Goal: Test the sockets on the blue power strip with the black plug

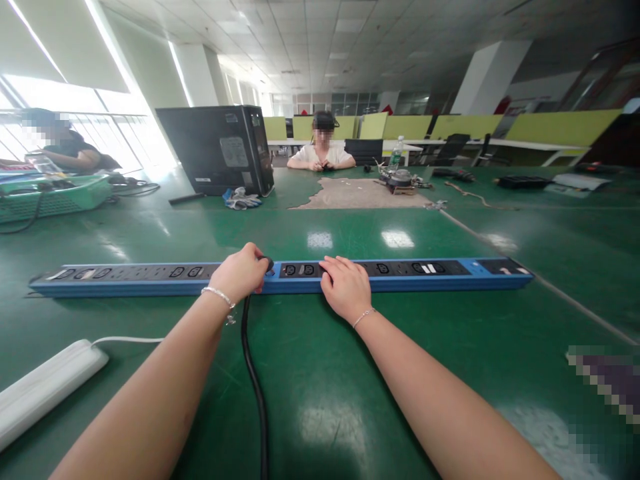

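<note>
A long blue power strip (293, 286) with black sockets on top lies across the green table in front of me. My left hand (240, 272) is closed around a black plug (270, 265) just over the strip, left of its middle. From below that hand a black power cord (254, 373) runs toward me. Most of the plug is covered by my fingers, so I cannot tell whether it sits in a socket. My right hand (347, 285) holds the strip right of the middle, its fingers bent over the top.
A white power strip (55, 387) lies at the near left. Farther back stand a green basket (55, 200) and a black computer case (215, 150), with gloves (241, 199) beside it. A person (321, 143) sits opposite; another person (65, 147) is at the left. A bottle (397, 153) stands behind.
</note>
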`<state>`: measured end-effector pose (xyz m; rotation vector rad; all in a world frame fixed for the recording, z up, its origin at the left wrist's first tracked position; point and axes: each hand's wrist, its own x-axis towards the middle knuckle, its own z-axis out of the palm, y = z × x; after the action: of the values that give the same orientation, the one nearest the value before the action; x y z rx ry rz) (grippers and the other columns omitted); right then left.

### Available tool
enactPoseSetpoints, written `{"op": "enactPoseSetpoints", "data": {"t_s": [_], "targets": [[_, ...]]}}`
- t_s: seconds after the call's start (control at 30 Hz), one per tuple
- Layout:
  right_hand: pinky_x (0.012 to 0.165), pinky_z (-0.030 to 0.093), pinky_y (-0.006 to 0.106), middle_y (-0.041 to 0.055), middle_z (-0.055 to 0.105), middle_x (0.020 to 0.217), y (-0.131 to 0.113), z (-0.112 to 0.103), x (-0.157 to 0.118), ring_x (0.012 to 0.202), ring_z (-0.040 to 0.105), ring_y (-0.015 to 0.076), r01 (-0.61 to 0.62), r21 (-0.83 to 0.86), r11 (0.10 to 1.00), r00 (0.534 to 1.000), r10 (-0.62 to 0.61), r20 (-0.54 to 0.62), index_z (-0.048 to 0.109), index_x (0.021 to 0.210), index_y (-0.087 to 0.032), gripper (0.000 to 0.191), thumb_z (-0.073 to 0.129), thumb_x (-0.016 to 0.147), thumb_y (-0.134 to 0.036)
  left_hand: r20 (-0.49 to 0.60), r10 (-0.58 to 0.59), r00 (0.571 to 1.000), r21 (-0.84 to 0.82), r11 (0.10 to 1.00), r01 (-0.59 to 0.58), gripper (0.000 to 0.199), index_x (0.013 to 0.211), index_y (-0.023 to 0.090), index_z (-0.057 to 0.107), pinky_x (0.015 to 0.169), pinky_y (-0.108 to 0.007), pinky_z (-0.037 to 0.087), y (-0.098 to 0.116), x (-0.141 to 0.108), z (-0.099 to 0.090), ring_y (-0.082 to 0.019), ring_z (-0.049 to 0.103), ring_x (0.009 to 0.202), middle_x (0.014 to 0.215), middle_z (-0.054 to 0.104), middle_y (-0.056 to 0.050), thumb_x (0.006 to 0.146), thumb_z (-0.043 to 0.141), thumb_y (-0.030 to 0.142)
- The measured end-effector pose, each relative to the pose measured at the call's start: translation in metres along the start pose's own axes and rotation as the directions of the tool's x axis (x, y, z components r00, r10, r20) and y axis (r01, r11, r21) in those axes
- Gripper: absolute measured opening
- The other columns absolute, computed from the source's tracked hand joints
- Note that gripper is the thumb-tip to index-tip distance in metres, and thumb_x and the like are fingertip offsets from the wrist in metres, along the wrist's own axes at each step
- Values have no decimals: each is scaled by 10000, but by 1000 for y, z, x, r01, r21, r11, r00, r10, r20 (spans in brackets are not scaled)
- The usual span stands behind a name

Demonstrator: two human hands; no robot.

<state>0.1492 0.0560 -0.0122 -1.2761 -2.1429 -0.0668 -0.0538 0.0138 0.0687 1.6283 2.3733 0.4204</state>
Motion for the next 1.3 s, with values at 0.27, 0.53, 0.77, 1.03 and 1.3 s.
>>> {"op": "enactPoseSetpoints", "data": {"t_s": [0.27, 0.53, 0.77, 1.03, 1.3], "targets": [[951, 312, 366, -13, 604, 1208, 1, 1, 0, 1149, 477, 187, 2, 18, 1000, 1000, -2, -11, 625, 1090, -256, 327, 401, 852, -265, 43, 38, 998, 160, 986, -44, 317, 948, 220, 569, 630, -315, 446, 5, 14, -1, -217, 640, 655, 538, 643, -8, 733, 413, 394], [948, 314, 363, -17, 606, 1206, 0, 0, 0, 1147, 477, 187, 2, 18, 1000, 1000, -2, -13, 624, 1092, -256, 328, 404, 849, -265, 69, 40, 997, 351, 934, -62, 354, 1018, 199, 562, 695, -355, 466, 23, 14, -4, -272, 639, 867, 848, 697, -122, 748, 375, 334], [960, 307, 359, -14, 599, 1217, 0, -1, 0, 1157, 468, 184, -3, 24, 1000, 1000, 3, 1, 619, 1104, -251, 334, 398, 856, -265, 73, 54, 996, 390, 917, -78, 368, 1032, 194, 560, 701, -363, 466, 25, 16, -4, -282, 628, 904, 909, 690, -140, 733, 382, 314], [958, 312, 362, -17, 596, 1221, -1, -2, -1, 1161, 464, 181, -11, 20, 1000, 1000, 11, 6, 621, 1103, -260, 334, 394, 858, -269, 123, 56, 991, 214, 973, -81, 339, 981, 232, 558, 602, -311, 449, 8, 20, 2, -212, 637, 609, 542, 644, -12, 729, 400, 394], [961, 313, 367, -12, 598, 1218, 0, -2, -1, 1158, 467, 186, -4, 21, 1000, 1000, 3, 1, 622, 1103, -257, 335, 394, 858, -270, 27, 86, 996, 278, 956, -90, 314, 964, 231, 536, 658, -341, 459, 10, 12, 9, -257, 647, 790, 812, 695, -93, 755, 369, 395]]}}
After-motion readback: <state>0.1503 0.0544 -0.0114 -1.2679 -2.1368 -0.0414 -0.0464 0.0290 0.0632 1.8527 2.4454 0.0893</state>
